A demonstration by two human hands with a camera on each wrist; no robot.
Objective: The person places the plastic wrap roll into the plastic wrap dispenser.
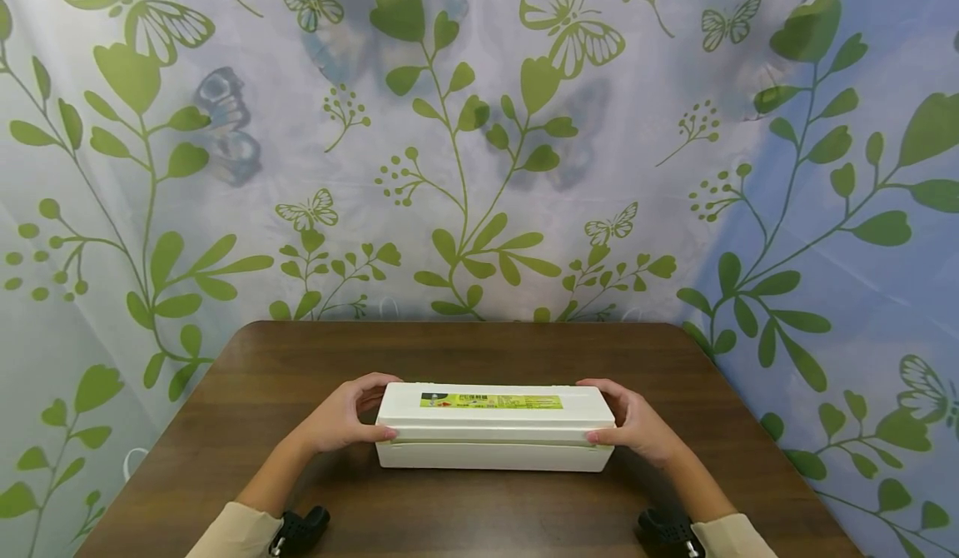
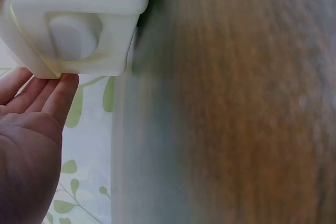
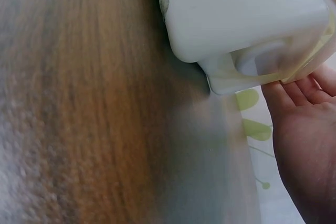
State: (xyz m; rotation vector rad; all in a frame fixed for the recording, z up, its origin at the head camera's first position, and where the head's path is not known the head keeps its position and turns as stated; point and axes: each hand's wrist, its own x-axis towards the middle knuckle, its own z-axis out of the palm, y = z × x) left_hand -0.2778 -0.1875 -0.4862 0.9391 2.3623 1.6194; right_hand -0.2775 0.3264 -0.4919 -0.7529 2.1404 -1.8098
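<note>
A long white cling film dispenser (image 1: 494, 456) with a yellow-green label on its lid lies crosswise on the wooden table. My left hand (image 1: 352, 415) grips its left end, thumb on the front edge and fingers at the back. The same end shows a round grey-white piece set into a recess in the left wrist view, with the left fingers (image 2: 65, 95) at the far side. My right hand (image 1: 631, 425) holds the right end likewise, thumb in front. In the right wrist view the right fingers (image 3: 278, 95) reach behind the dispenser, their tips partly hidden.
The dark brown table (image 1: 464, 516) has rounded far corners and ends at a hanging cloth (image 1: 360, 150) printed with green leaves and butterflies. Black straps with small devices (image 1: 300, 531) sit on both wrists, by the beige sleeves.
</note>
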